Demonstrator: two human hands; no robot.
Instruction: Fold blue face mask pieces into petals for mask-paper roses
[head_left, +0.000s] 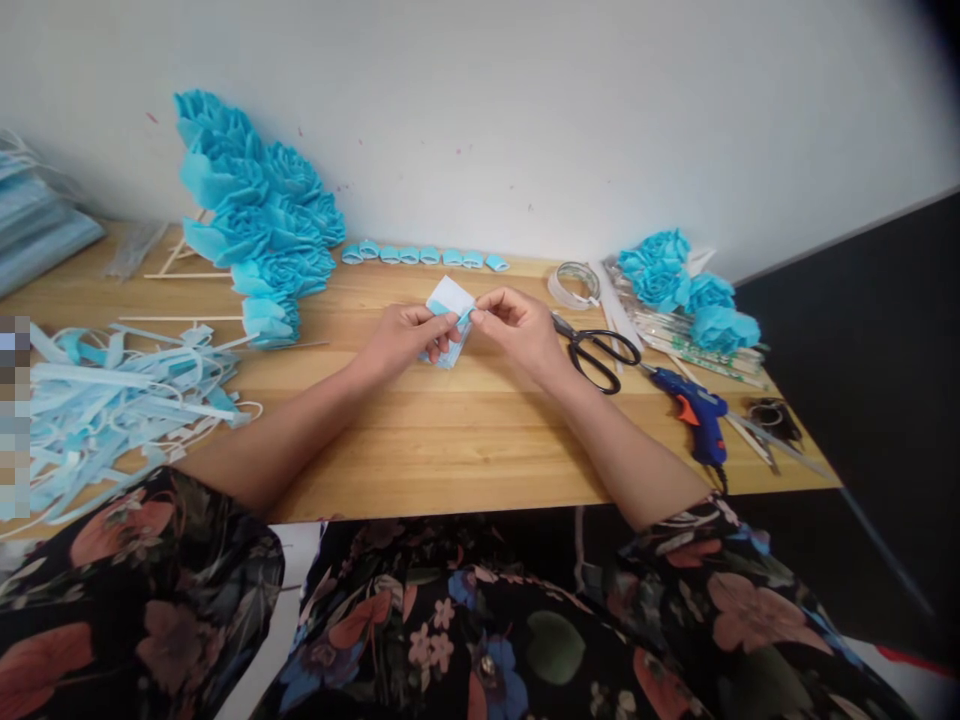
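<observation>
Both my hands meet over the middle of the wooden table [450,450]. My left hand [414,332] pinches a small piece of blue and white mask fabric [451,295] between thumb and fingers. From the other side, my right hand [514,325] grips the piece's right edge with thumb and forefinger, where a blue strip is folded over. Pale blue fabric [448,357] shows beneath my left fingers; whether it is the same piece I cannot tell. Behind my hands, several small blue fabric loops [409,256] lie in a row along the wall.
Blue fabric flowers on sticks [247,200] are piled at the back left, above a heap of cut strips [127,400]. Flat masks [45,215] lie far left. To the right are a tape roll [574,286], scissors [600,355], a blue glue gun [697,410] and more flowers [664,270].
</observation>
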